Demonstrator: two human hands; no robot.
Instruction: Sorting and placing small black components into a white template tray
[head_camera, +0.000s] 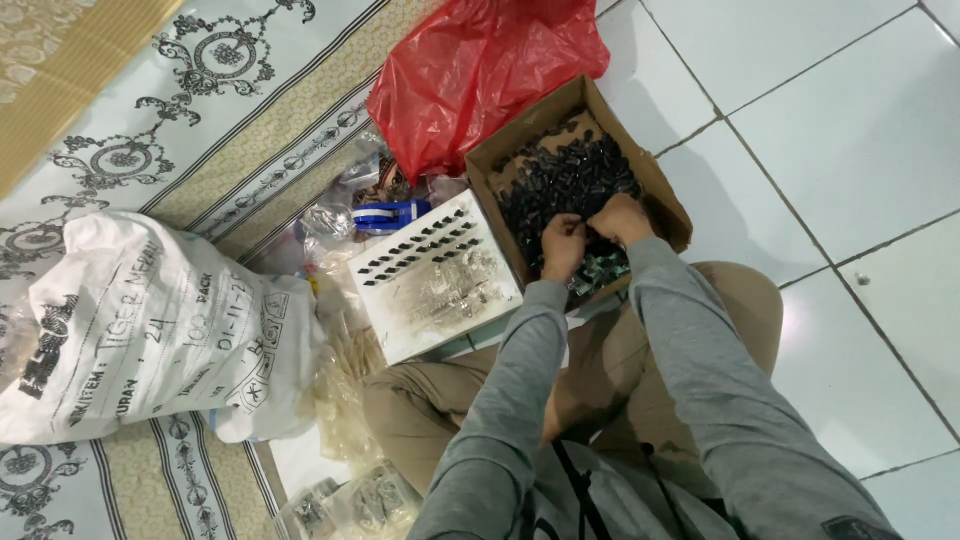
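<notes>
Two hands are seen reaching into a cardboard box that stands open on the floor in front of the seated person's knees. The left hand is curled, fingertips pinched together over the heap of small black parts that fills the box; whether a part is actually held cannot be told, as the parts are too small. The right hand, just beside the left and touching the same heap, is likewise closed into a loose pinch with its knuckles up.

Just to the left of the left hand a white tray is laid, with rows of black parts already set along its far half and clearer, glinting pieces on its near half. Beyond the tray a blue tape dispenser is found, and beyond the box a red plastic bag. Well to the left a large white sack is rested on a patterned mat.

Picking is judged to be done best if single parts are pinched from the top of the heap, so that none are spilled over the low box wall nearest the knees.
</notes>
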